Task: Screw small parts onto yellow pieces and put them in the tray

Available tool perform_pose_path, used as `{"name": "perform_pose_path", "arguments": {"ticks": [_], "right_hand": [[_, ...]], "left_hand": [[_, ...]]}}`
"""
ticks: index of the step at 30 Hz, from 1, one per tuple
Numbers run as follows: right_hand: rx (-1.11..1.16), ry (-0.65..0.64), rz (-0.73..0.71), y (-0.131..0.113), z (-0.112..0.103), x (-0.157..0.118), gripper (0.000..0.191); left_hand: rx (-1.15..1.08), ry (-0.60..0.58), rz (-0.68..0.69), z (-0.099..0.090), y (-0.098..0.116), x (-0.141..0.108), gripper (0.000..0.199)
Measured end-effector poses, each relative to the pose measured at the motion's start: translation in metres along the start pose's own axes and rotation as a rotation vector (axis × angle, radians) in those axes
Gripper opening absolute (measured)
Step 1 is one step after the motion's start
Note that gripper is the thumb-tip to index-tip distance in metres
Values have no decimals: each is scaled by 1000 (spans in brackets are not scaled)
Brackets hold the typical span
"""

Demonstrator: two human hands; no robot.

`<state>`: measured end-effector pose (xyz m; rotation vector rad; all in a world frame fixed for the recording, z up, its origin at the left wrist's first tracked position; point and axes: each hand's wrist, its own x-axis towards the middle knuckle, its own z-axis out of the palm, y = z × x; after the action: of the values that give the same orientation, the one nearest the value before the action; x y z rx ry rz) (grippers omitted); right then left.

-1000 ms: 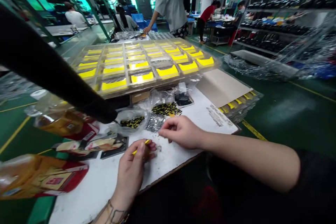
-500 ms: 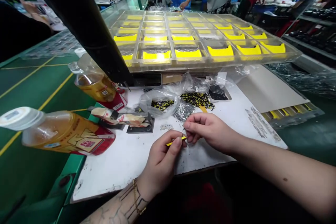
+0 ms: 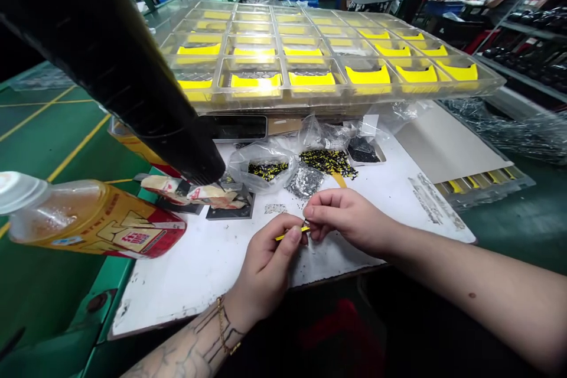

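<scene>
— Far left?
— Amber plastic bottle with a red label (image 3: 97, 218), lying on its side, beside a white work board (image 3: 168, 301).
— Then?
— Left hand (image 3: 266, 269), in a narrow pinch, thumb and fingertips shut on a thin yellow stick (image 3: 292, 233). Stick above the board, between both hands.
— Its line?
— Long axis almost level, rising slightly from lower left to upper right, far tip toward the right hand (image 3: 349, 215).
— And that grip?
— Fingertips closed narrowly at the tip; firm hold or mere touch, impossible to tell.
— Beyond?
— Clear plastic bag of black-and-yellow bits (image 3: 266, 172), loose heap of black-and-yellow bits (image 3: 328, 162), and behind them, a clear compartment tray with yellow inserts (image 3: 336, 100).
— Step in hand?
— Apparently fine fingertip work at the stick's tip. Next move: precision, seemingly, not force.
</scene>
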<state>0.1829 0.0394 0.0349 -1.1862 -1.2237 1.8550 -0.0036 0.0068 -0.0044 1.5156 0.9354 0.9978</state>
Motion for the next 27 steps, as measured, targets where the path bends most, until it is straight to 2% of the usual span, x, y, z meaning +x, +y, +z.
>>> {"name": "perform_pose_path", "arguments": {"ticks": [13, 17, 20, 24, 27], "right_hand": [[-11, 20, 14, -3, -2, -2, 21], [-96, -43, 54, -10, -10, -6, 26], [-137, -94, 108, -14, -15, -8, 32], [-101, -223, 160, -13, -20, -9, 37], [-64, -249, 172, -10, -19, -11, 38]], "left_hand": [[-20, -16, 16, 1, 0, 0, 22], [22, -80, 45, -1, 4, 3, 24], [42, -111, -2, -3, 5, 4, 28], [-49, -143, -72, -2, 4, 0, 26], [-42, -186, -63, 0, 3, -4, 21]]}}
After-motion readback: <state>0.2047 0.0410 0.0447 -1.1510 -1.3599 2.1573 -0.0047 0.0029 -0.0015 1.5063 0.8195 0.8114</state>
